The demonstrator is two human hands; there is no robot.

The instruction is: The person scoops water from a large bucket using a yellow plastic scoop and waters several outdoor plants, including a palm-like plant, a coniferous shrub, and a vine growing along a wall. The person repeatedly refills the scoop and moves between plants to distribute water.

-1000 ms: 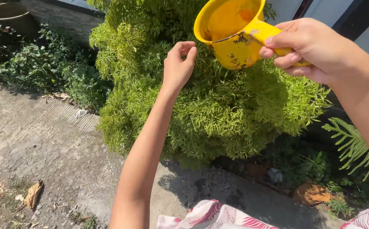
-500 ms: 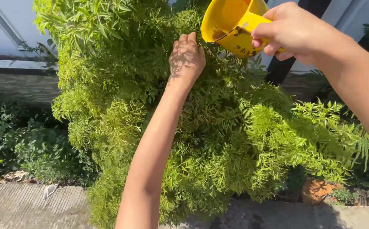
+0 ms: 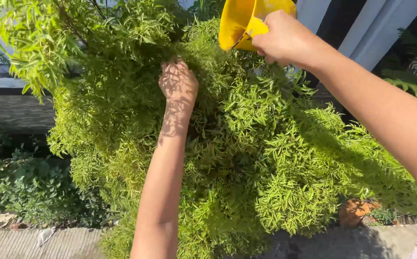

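Head view: the right hand (image 3: 285, 38), fingers wrapped tight on its handle, tilts a yellow dipper (image 3: 244, 21) at the frame's top centre. The left hand (image 3: 178, 85), fingers buried, parts the feathery shrub (image 3: 266, 158); overtilting could splash its wrist.

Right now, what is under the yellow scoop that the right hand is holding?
Under the yellow scoop, held by the right hand, is the light green bush. The left hand presses into its foliage nearby. Branches and soil below are covered by leaves.
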